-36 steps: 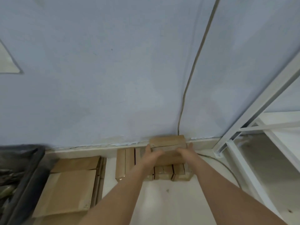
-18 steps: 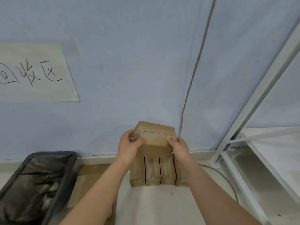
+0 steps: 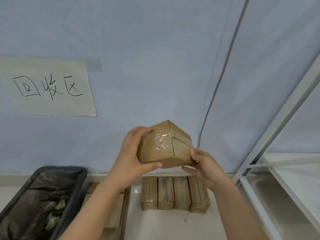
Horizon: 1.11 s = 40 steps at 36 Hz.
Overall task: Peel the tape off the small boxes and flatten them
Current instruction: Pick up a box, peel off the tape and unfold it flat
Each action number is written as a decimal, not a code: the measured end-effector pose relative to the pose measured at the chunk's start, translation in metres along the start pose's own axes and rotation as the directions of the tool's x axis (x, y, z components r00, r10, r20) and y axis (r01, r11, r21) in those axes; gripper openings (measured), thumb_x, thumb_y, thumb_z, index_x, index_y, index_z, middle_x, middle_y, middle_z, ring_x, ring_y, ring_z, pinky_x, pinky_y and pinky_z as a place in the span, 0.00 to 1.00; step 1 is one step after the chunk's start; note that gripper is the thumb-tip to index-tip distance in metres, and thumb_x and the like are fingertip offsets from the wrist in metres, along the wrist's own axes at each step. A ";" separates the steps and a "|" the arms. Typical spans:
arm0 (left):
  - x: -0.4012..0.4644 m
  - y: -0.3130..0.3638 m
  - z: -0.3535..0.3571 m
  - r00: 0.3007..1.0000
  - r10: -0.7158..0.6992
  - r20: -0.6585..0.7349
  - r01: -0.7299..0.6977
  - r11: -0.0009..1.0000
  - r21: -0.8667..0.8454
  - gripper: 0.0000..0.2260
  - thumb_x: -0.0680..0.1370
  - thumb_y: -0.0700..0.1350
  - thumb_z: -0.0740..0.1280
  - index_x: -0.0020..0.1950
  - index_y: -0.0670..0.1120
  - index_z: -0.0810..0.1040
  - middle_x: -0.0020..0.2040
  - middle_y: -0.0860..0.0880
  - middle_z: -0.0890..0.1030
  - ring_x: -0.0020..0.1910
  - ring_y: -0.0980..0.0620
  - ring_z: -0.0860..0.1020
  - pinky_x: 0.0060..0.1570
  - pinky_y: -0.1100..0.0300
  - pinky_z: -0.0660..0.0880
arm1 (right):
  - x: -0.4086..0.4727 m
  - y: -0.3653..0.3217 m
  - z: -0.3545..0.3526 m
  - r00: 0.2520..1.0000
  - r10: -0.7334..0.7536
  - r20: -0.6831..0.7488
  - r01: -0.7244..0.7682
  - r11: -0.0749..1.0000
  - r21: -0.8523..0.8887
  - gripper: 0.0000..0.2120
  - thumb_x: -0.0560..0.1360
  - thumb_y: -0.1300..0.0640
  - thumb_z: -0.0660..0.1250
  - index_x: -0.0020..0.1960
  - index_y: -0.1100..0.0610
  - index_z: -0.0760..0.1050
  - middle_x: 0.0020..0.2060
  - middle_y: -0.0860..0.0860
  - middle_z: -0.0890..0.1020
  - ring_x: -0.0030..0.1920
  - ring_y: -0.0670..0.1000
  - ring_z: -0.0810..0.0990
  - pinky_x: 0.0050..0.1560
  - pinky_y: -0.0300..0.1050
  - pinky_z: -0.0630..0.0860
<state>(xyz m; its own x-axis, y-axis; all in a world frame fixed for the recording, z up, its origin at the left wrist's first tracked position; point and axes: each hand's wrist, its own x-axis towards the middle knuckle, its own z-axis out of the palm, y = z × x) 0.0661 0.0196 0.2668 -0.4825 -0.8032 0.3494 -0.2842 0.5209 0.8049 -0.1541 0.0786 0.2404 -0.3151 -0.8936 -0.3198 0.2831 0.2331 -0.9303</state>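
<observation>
Head view, box in hand: we hold one small box (image 3: 165,147) up in front of the wall, tilted, a corner pointing up; it keeps its full shape.
Head view, left hand: our left hand (image 3: 134,152) grips the box's left side, fingers curled over the top edge and thumb under the lower edge.
Head view, right hand: our right hand (image 3: 203,166) clasps the lower right corner, thumb on the face, fingers beneath.
Head view, tape: clear glossy tape (image 3: 161,142) lies over the seam, not yet lifted as far as we can tell.
Head view, waiting: a row of taped boxes (image 3: 174,193) stands on the floor (image 3: 164,224) below our hands.
Head view, done: flat cardboard (image 3: 115,210) lies just left of that row, which we judge to be finished boxes.
Head view, bin: a black bin (image 3: 41,201) at far left holds crumpled scraps, likely tape.
Progress: we judge it partly done; this box and the row remain.
</observation>
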 end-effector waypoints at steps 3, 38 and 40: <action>0.009 -0.007 0.004 1.000 -0.001 -0.024 0.003 0.994 0.105 0.45 0.58 0.58 0.79 0.70 0.58 0.61 0.63 0.63 0.62 0.66 0.60 0.63 0.66 0.59 0.65 | 0.005 -0.001 0.003 1.000 0.018 -0.025 -0.022 0.983 -0.183 0.16 0.80 0.52 0.60 0.64 0.58 0.73 0.59 0.52 0.80 0.61 0.52 0.76 0.57 0.50 0.74; 0.016 -0.022 -0.002 0.988 -0.107 0.112 0.108 0.994 0.000 0.43 0.48 0.58 0.76 0.62 0.65 0.66 0.56 0.69 0.65 0.60 0.71 0.64 0.49 0.82 0.62 | -0.009 -0.025 0.048 0.778 -0.434 0.455 0.626 0.464 -0.627 0.20 0.71 0.63 0.56 0.42 0.41 0.80 0.62 0.35 0.71 0.65 0.42 0.66 0.57 0.32 0.65; 0.015 -0.021 -0.003 0.985 -0.106 0.135 0.104 0.994 0.017 0.43 0.48 0.59 0.76 0.62 0.65 0.66 0.57 0.67 0.66 0.60 0.70 0.64 0.50 0.82 0.63 | -0.009 -0.024 0.049 0.785 -0.409 0.465 0.619 0.472 -0.628 0.18 0.74 0.65 0.58 0.42 0.45 0.79 0.61 0.37 0.72 0.63 0.43 0.68 0.56 0.36 0.65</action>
<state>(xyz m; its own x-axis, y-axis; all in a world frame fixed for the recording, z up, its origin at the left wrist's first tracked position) 0.0669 -0.0045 0.2564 -0.5575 -0.8072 0.1943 -0.3469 0.4391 0.8288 -0.1133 0.0621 0.2746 0.0585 -0.9752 0.2133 -0.6302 -0.2018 -0.7498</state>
